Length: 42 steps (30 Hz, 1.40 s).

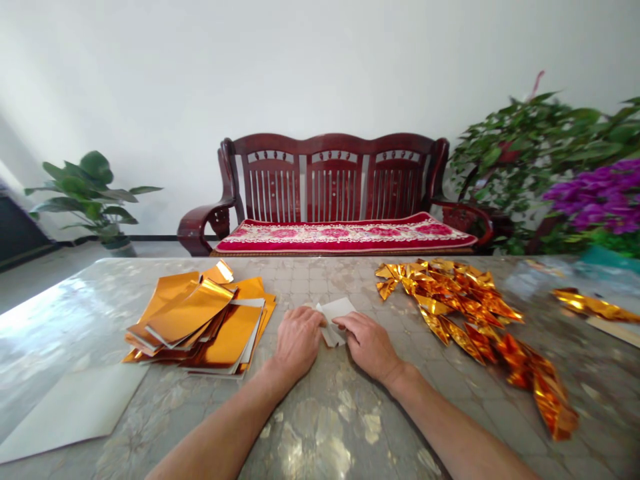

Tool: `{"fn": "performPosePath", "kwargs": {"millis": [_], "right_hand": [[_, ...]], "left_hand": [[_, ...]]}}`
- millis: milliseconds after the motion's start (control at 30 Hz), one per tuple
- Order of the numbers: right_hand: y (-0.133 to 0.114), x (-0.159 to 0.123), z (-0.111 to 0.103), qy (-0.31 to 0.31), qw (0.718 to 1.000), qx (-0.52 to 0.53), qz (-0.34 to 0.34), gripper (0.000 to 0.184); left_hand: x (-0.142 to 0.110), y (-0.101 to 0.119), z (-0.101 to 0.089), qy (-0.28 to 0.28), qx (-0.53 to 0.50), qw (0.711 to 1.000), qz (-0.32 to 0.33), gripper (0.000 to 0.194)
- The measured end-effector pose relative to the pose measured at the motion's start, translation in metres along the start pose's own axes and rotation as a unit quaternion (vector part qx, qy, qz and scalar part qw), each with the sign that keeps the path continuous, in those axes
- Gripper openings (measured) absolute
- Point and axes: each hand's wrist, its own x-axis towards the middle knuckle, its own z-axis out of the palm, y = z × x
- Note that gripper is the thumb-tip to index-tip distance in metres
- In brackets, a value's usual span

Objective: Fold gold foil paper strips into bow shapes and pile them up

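A small sheet of paper (336, 309), pale side up, lies on the table between my hands. My left hand (299, 337) has its fingers closed on the sheet's left edge. On the right edge, my right hand (371, 343) pinches the paper between thumb and index finger. The near edge of the sheet looks folded or bent. To the left sits a loose stack of gold foil paper (200, 317) with white backs. A row of folded gold foil pieces (463, 300) spreads over the table on the right.
The patterned table (320, 413) has a pale flat sheet (75, 407) at front left. Clear plastic (535, 277) and another gold piece (595, 305) lie at far right. Beyond stand a wooden bench (333, 180), a potted plant (95, 193) and purple flowers (600, 193).
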Motion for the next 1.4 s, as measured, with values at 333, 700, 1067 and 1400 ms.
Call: {"fn": "performPosePath", "kwargs": {"millis": [333,700,1067,1400], "right_hand": [[0.003,-0.001,0.004,0.023,0.992,0.115,0.052,0.045],[0.028,0.008,-0.01,-0.024,0.997,-0.078,-0.012,0.037],[0.004,0.008,-0.01,-0.027,0.996,-0.087,0.009,0.034],[0.02,0.011,-0.037,-0.159,0.983,-0.031,-0.081,0.052]], "left_hand": [[-0.007,0.023,0.007,-0.017,0.06,0.997,0.045,0.012],[0.003,-0.002,0.0,-0.067,0.077,0.99,0.093,0.026],[-0.001,0.003,0.005,-0.064,0.097,0.989,0.088,0.022],[-0.001,-0.005,-0.004,-0.08,0.095,0.987,0.1,0.018]]}}
